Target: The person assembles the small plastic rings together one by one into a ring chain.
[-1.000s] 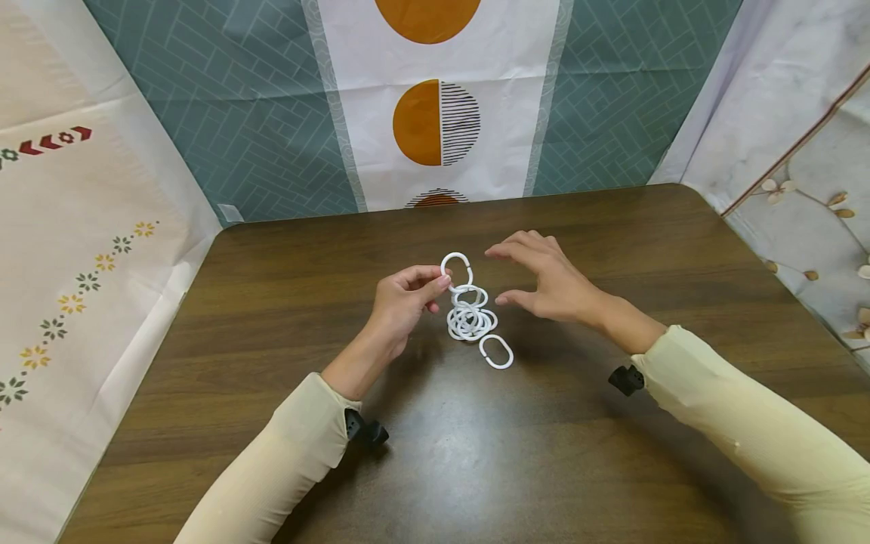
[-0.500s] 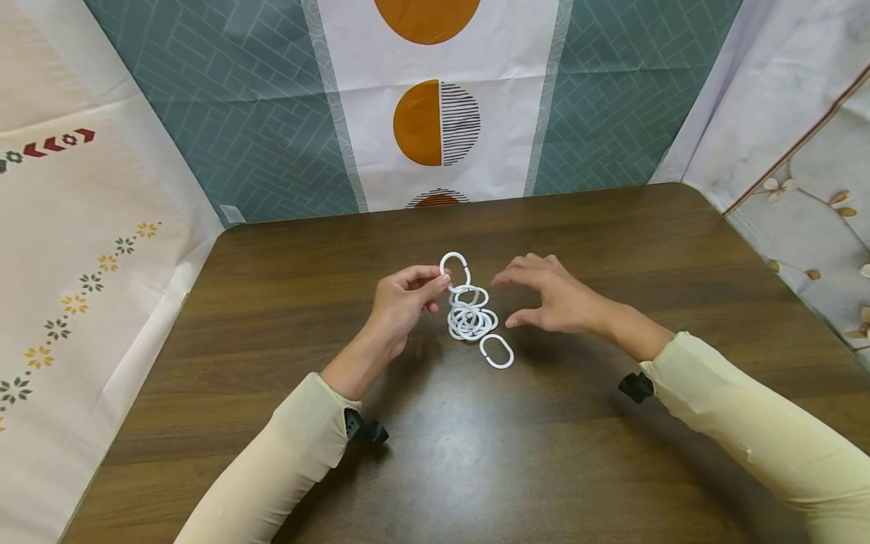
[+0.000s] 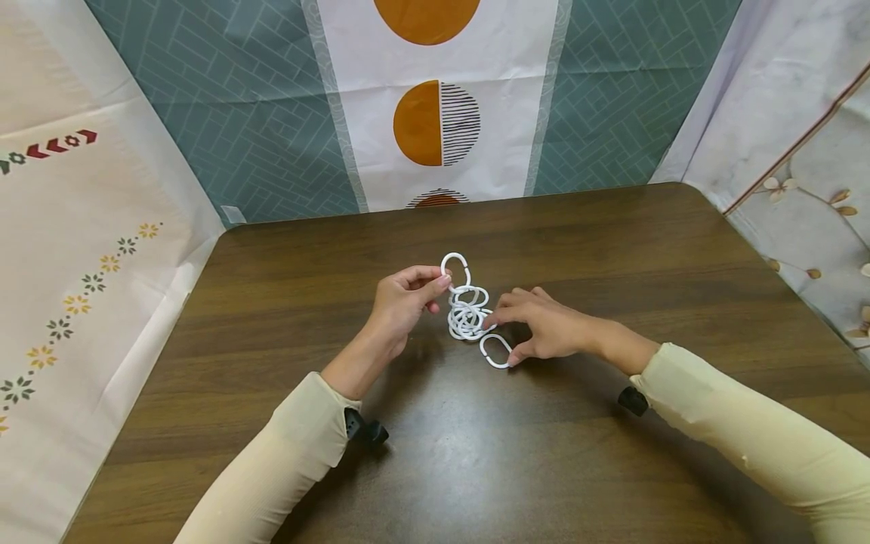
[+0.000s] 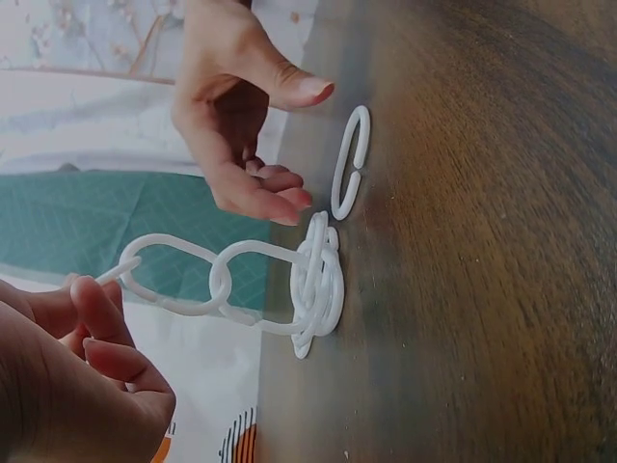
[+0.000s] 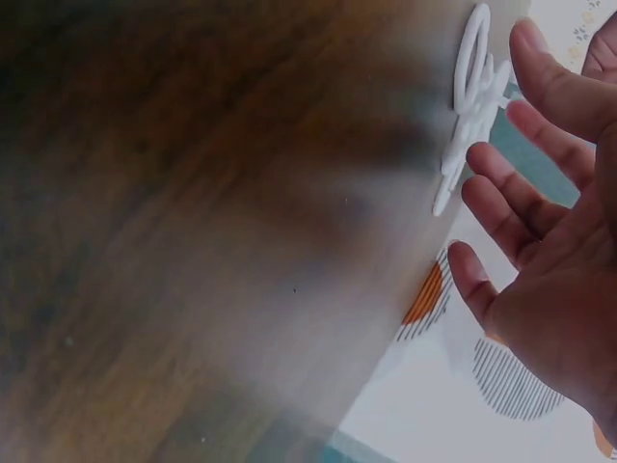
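Right hand (image 3: 544,326) closer (loose link (image 4: 364,130) beside)

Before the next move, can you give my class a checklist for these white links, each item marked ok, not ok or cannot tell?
1. Left hand pinches the end link: ok.
2. End link joined to the next link: ok, the left wrist view shows them looped together.
3. Loose link has its opening in sight: ok.
4. Right hand grips the loose link: not ok, its thumb and fingers are apart.
5. Every link in the pile joined: cannot tell, they overlap.
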`<state>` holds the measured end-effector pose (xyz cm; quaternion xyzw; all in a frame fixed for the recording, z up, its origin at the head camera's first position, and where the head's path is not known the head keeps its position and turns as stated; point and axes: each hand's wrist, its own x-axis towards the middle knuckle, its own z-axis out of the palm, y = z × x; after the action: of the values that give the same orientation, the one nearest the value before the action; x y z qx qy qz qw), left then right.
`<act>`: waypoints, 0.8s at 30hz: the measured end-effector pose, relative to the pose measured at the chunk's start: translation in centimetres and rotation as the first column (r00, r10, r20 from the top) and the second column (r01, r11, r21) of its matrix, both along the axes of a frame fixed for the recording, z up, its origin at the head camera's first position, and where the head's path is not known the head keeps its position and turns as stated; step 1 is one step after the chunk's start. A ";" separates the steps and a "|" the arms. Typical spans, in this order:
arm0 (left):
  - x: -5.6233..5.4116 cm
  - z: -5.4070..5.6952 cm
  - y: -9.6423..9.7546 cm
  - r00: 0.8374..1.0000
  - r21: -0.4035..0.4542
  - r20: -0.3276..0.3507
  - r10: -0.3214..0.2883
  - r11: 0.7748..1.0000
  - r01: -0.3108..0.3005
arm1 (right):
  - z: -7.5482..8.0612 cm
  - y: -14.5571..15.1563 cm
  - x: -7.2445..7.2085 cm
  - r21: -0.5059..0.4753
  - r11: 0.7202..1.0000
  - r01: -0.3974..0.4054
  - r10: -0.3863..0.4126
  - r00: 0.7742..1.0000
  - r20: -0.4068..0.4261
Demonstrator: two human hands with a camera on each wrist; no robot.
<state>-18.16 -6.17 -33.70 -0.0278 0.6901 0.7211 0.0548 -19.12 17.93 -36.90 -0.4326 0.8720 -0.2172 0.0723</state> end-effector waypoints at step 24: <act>0.0 0.0 0.1 1.000 0.003 0.008 -0.010 1.000 0.010 | -1.3 -0.9 0.7 0.045 0.999 -0.013 0.014 0.999 -0.036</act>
<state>-18.14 -6.05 -33.65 -0.0269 0.6890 0.7217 0.0613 -18.38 17.05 -38.20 -0.4407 0.8749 -0.1892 0.0673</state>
